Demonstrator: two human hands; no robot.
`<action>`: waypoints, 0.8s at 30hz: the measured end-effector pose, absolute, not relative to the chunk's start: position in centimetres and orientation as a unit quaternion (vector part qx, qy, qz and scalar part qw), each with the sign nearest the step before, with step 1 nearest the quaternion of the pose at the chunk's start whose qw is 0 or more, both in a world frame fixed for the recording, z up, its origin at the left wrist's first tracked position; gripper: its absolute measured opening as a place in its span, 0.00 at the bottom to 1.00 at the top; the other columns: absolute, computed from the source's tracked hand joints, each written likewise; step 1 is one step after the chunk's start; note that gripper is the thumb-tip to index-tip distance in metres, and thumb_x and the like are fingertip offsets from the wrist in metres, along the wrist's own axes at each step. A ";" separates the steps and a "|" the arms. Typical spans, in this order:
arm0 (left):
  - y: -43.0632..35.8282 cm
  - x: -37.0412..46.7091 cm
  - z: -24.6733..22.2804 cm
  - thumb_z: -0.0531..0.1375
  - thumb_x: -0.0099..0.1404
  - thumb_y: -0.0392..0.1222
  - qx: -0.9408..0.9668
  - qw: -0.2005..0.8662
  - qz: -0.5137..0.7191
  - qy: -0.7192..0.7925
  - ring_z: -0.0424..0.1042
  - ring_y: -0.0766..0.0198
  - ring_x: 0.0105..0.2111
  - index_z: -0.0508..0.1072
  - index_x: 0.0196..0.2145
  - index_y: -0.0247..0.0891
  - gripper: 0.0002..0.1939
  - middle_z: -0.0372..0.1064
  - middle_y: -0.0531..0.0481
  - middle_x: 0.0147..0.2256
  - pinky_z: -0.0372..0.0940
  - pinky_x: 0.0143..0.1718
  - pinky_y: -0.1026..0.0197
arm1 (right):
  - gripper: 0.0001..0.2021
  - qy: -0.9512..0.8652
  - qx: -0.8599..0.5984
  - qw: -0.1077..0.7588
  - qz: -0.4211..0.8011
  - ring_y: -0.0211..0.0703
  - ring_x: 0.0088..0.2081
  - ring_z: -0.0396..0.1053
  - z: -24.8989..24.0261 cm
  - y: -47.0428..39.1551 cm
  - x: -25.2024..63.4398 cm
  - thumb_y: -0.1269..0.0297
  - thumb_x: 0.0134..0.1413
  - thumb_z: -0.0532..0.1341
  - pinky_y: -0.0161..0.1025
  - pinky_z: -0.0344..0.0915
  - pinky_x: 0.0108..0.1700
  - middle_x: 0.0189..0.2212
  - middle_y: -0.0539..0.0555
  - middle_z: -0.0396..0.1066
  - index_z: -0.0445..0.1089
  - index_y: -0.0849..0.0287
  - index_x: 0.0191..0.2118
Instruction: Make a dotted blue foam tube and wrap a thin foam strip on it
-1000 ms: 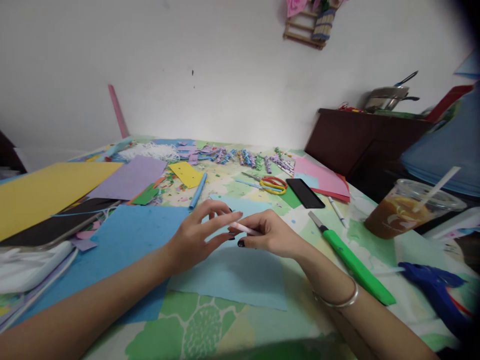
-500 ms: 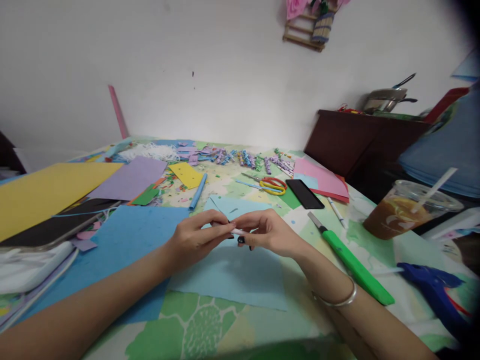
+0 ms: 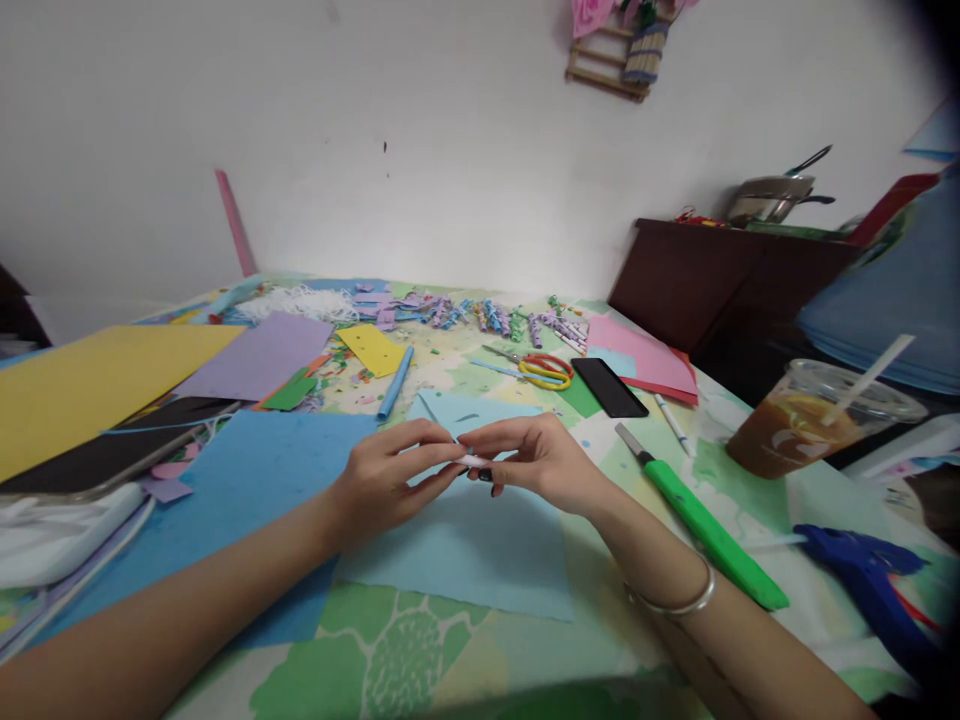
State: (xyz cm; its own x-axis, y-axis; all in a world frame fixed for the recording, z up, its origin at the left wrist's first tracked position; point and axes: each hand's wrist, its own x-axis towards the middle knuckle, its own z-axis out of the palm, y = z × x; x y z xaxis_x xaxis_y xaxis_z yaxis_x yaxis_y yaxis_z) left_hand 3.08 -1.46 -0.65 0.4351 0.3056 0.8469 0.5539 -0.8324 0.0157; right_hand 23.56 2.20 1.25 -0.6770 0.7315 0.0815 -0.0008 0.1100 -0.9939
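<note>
Over a light blue paper sheet (image 3: 465,560), my left hand (image 3: 401,470) and my right hand (image 3: 529,460) meet at the fingertips. Between them is a small white stick-like piece (image 3: 472,461), pinched from both sides. Fingers hide most of it, so its full shape cannot be made out. A darker blue sheet (image 3: 247,500) lies under my left forearm. To the right of my right hand rests a green-handled knife (image 3: 705,520), its blade pointing away from me.
Scissors (image 3: 544,370) and a black phone (image 3: 609,388) lie beyond my hands. At the right are a cup of drink (image 3: 795,430) and a blue glue gun (image 3: 862,580). Several paper curls (image 3: 491,318) line the back; a yellow sheet (image 3: 97,385) is at the left.
The fingers of my right hand have shifted slightly around the white piece, and its thumb has moved a little. Everything else stays where it was.
</note>
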 end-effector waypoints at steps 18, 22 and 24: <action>-1.2 3.9 -1.1 0.63 0.59 0.32 -0.780 -0.090 -0.498 -0.368 0.67 0.70 0.23 0.76 0.30 0.34 0.02 0.71 0.50 0.25 0.63 0.25 0.67 | 0.21 -0.892 -0.246 0.356 0.132 0.41 0.36 0.77 -1.0 2.1 23.2 0.71 0.56 0.57 0.35 0.70 0.39 0.39 0.55 0.78 0.64 0.58 0.57; -1.2 4.1 -0.9 0.62 0.58 0.36 -0.743 -0.181 -0.480 -0.431 0.68 0.68 0.24 0.76 0.27 0.34 0.04 0.71 0.50 0.24 0.63 0.25 0.66 | 0.22 -0.910 -0.248 0.330 0.040 0.41 0.31 0.76 -0.9 1.8 23.2 0.72 0.58 0.56 0.34 0.67 0.33 0.35 0.54 0.79 0.62 0.59 0.58; -1.2 4.1 -1.0 0.62 0.58 0.38 -0.726 -0.217 -0.471 -0.452 0.69 0.67 0.25 0.76 0.27 0.34 0.05 0.72 0.50 0.24 0.64 0.26 0.66 | 0.22 -0.917 -0.254 0.307 0.016 0.42 0.31 0.76 -0.8 1.7 23.2 0.72 0.58 0.56 0.35 0.67 0.32 0.34 0.54 0.79 0.62 0.60 0.59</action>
